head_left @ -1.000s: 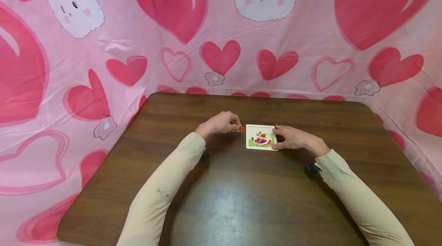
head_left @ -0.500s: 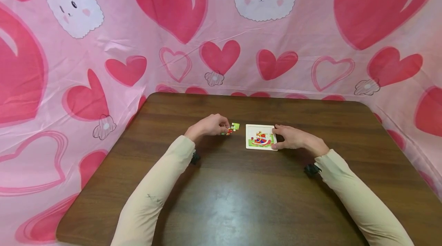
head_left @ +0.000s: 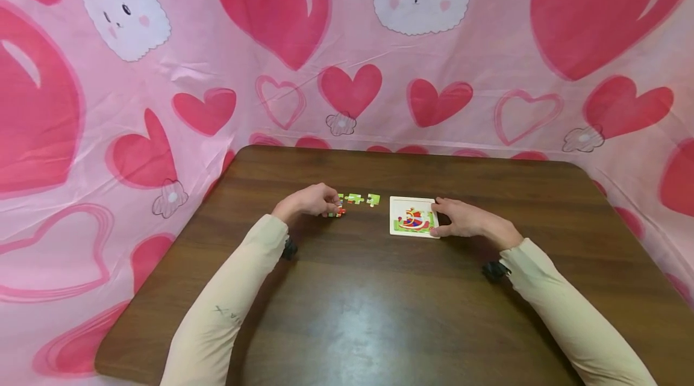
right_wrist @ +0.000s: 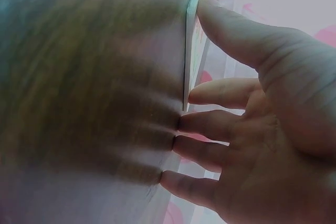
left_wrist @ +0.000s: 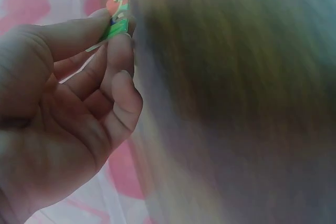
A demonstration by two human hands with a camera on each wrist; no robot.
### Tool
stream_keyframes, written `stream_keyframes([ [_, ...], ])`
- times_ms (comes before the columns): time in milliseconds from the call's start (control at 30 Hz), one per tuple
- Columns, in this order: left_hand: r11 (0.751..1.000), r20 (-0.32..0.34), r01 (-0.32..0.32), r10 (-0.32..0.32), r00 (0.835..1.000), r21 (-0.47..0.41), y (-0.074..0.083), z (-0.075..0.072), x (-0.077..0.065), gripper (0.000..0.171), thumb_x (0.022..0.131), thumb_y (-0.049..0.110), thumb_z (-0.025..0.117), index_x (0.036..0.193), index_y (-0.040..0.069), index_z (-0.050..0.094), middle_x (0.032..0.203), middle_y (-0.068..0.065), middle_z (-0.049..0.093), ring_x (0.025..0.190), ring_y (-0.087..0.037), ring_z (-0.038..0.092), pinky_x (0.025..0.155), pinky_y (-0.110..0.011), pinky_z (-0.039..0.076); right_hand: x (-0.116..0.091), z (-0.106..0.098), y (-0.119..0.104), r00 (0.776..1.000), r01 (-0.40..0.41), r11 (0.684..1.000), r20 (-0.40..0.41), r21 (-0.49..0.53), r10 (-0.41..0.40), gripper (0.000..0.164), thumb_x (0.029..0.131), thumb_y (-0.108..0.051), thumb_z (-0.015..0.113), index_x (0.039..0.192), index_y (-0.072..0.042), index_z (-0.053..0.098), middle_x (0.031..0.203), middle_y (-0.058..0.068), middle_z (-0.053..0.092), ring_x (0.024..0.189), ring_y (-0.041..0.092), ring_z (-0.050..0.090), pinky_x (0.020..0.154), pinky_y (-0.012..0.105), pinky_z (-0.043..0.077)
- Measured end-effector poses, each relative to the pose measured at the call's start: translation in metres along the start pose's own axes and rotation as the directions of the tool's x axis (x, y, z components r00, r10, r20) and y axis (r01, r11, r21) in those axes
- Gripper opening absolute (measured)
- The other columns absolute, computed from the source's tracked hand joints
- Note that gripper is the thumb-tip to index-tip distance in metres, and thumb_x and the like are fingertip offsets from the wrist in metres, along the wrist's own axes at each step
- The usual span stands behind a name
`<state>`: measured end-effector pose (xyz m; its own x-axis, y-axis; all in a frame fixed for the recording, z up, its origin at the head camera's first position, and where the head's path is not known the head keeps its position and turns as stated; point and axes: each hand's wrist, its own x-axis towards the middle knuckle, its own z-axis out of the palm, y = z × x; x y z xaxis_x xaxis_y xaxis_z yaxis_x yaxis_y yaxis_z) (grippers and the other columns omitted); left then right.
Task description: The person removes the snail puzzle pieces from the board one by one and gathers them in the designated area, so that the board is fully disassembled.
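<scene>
Squarely, the tray, right grip spread against it, parallels the table, left grip pinching a piece.

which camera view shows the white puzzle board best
The head view: it shows the white puzzle board from above, only partly covered by the right hand. The right wrist view gives it nearly edge-on; the left wrist view doesn't show it.
</scene>
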<state>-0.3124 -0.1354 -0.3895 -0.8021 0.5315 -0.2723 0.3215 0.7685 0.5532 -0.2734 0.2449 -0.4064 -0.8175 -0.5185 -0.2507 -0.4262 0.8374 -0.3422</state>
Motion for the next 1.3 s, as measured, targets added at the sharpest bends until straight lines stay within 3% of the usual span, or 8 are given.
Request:
stream_keyframes([
  [300,0.989,-0.006,0.07,-0.071,0.997,-0.127,-0.014,-0.002,-0.001,0.009,0.092,0.014,0.067,0.096,0.006,0.067,0.069,-0.002,0.059,0.064,-0.015,0.055,0.053,-0.024,0.041,-0.002,0.004,0.005,1.0,0.008,1.0,-0.012,0.007,-0.007,0.081,0.089,-0.049,0.067,0.144,0.005,0.041,0.153,0.034,0.027,0.141,0.052,0.027,0.112,0.062,0.026],
  [500,0.979,-0.014,0.081,-0.086,0.996,-0.189,-0.017,-0.002,0.001,0.012,0.09,0.013,0.07,0.095,0.004,0.064,0.067,-0.001,0.058,0.061,-0.014,0.054,0.052,-0.024,0.041,-0.001,0.004,0.006,1.0,0.017,1.0,-0.01,0.01,-0.017,0.081,0.089,-0.048,0.066,0.144,0.005,0.041,0.153,0.035,0.026,0.141,0.052,0.027,0.112,0.063,0.026],
  [733,0.991,-0.038,0.087,-0.092,0.995,-0.104,-0.018,0.002,0.003,0.011,0.09,0.022,0.071,0.091,0.011,0.07,0.071,0.003,0.055,0.066,-0.012,0.046,0.056,-0.024,0.038,-0.003,0.003,0.003,1.0,0.0,1.0,0.002,0.02,0.0,0.082,0.09,-0.048,0.066,0.146,0.005,0.039,0.154,0.034,0.025,0.142,0.052,0.025,0.113,0.063,0.025],
  [900,0.998,-0.082,0.069,-0.07,0.994,-0.01,-0.016,0.004,0.005,0.015,0.089,0.025,0.073,0.093,0.012,0.068,0.084,0.001,0.062,0.077,-0.014,0.05,0.066,-0.026,0.041,-0.003,0.002,0.002,1.0,0.001,1.0,0.001,0.013,-0.001,0.081,0.09,-0.047,0.066,0.145,0.005,0.039,0.154,0.035,0.026,0.142,0.052,0.026,0.113,0.063,0.025],
  [1067,0.994,-0.125,0.076,-0.066,0.99,0.076,-0.013,0.004,0.005,0.02,0.087,0.029,0.075,0.089,0.012,0.064,0.083,-0.001,0.06,0.076,-0.016,0.051,0.068,-0.028,0.04,-0.001,0.0,0.002,1.0,0.003,1.0,-0.005,0.005,-0.003,0.081,0.089,-0.048,0.067,0.145,0.005,0.04,0.154,0.034,0.026,0.142,0.052,0.026,0.113,0.062,0.025],
  [1300,0.994,-0.14,0.055,-0.042,0.989,0.093,-0.012,0.008,0.006,0.013,0.088,0.026,0.073,0.089,0.015,0.065,0.08,0.002,0.062,0.075,-0.015,0.051,0.07,-0.029,0.041,-0.001,0.001,0.002,1.0,-0.017,1.0,0.013,0.018,0.016,0.082,0.09,-0.047,0.066,0.146,0.005,0.038,0.155,0.033,0.024,0.143,0.051,0.024,0.114,0.062,0.024],
])
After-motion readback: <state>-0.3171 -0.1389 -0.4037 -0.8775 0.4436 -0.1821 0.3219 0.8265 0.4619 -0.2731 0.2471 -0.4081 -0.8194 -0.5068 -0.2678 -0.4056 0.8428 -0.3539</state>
